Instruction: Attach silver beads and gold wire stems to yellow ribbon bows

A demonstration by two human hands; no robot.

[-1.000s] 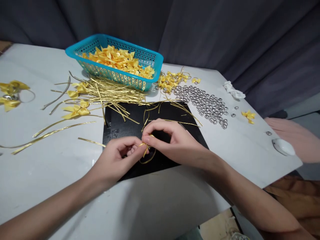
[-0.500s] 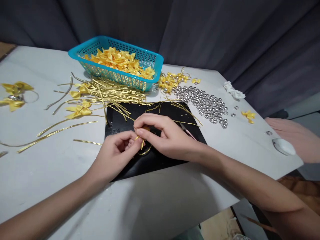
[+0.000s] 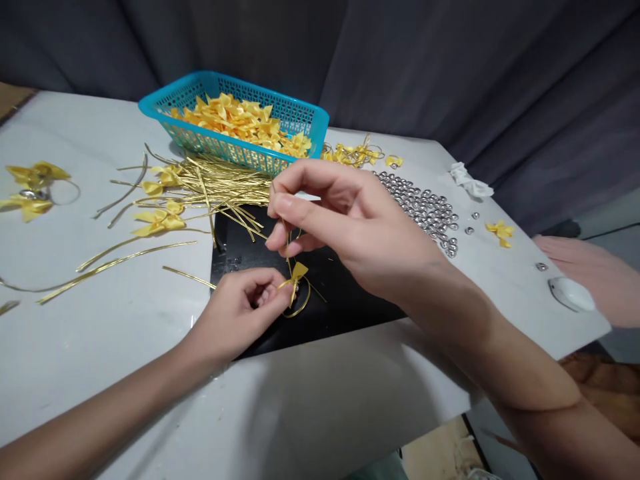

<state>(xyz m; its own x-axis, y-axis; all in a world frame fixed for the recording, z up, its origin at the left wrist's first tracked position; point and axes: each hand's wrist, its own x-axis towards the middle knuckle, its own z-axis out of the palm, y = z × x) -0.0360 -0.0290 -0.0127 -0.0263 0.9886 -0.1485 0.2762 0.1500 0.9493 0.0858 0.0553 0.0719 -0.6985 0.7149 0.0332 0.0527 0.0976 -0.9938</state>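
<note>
My left hand (image 3: 250,297) is closed, its thumb and fingertips pinching a yellow ribbon bow (image 3: 299,272) low over the black mat (image 3: 345,310). A gold cord loop (image 3: 299,310) hangs beside the bow, and a small shiny bead partly shows at its middle. Higher up and to the right, my right hand (image 3: 340,220) pinches a thin gold cord (image 3: 289,250) between thumb and forefinger. That cord runs down from the fingertips to the bow, looking fairly straight. The other right fingers are loosely curled.
A blue basket (image 3: 235,135) of yellow bows stands at the back. Gold cords (image 3: 227,180) lie before it. Silver heart-shaped beads (image 3: 425,210) are heaped to the right, past finished-looking bows (image 3: 345,155). More bows (image 3: 160,220) lie left; a white device (image 3: 571,294) sits near the right edge.
My right hand has lifted up and away from my left hand, drawing the cord end upward. My left hand still pinches the bow, which now shows more fully.
</note>
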